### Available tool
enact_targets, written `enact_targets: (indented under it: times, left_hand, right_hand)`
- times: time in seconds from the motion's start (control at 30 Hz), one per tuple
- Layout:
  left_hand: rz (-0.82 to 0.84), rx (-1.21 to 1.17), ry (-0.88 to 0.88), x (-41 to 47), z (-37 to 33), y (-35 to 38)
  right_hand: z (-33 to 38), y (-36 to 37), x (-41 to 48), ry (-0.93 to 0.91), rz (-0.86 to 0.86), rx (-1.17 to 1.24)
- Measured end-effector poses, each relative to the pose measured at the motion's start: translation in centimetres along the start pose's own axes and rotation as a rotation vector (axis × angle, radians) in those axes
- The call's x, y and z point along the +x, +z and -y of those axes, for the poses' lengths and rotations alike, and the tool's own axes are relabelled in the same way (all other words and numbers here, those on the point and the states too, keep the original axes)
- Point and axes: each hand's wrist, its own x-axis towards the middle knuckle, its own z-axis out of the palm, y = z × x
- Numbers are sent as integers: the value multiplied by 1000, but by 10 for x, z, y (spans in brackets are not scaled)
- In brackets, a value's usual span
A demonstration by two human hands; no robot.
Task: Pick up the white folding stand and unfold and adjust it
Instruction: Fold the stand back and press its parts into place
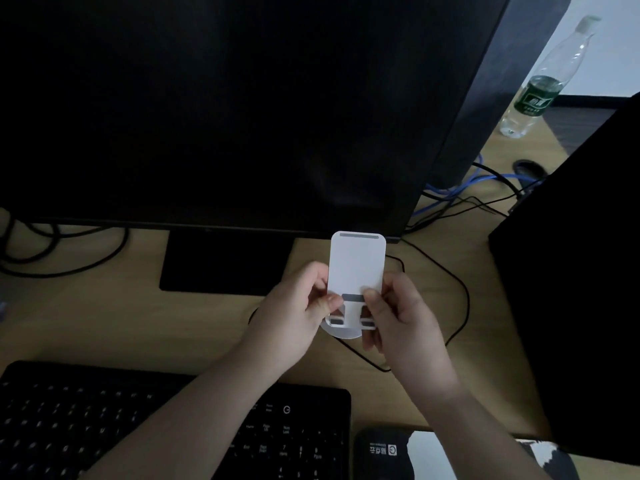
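The white folding stand [356,268] is held up over the wooden desk [104,323], just in front of the monitor's lower edge. Its flat back plate stands upright with grey strips at top and bottom, and a round base shows below between my hands. My left hand [294,313] pinches the stand's lower left side, thumb near the grey strip. My right hand [398,317] grips the lower right side, thumb on the plate's bottom edge. Part of the base and hinge is hidden by my fingers.
A large dark monitor [225,109] fills the back, its foot [225,265] just left of the stand. A black keyboard [138,427] lies near me, a black mouse [384,452] at its right. A black computer tower [581,289] stands right, a plastic bottle [543,81] behind it. Cables [460,296] cross the desk.
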Motion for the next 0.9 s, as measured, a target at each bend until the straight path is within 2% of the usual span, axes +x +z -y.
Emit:
enact_targets:
  times: [0.13, 0.23, 0.43, 0.5, 0.7, 0.8, 0.9]
  left_hand:
    - [68, -70, -24, 6, 2, -5]
    - [148, -113, -55, 13, 1, -13]
    - [-15, -247, -167, -9, -9, 10]
    - [-34, -246, -178, -11, -12, 14]
    - [209, -98, -156, 15, -14, -21]
    - [156, -124, -164, 10, -16, -14]
    - [83, -164, -205, 0, -16, 1]
  right_hand:
    - [-7, 9, -4, -50, -81, -84]
    - [-5, 11, -5, -45, -89, -53]
    - [8, -16, 21, 23, 120, -88]
    - [9, -19, 21, 36, 134, -62]
    - [-3, 12, -7, 11, -62, 52]
    - [3, 4, 2, 35, -30, 74]
    - [7, -9, 10, 36, 44, -22]
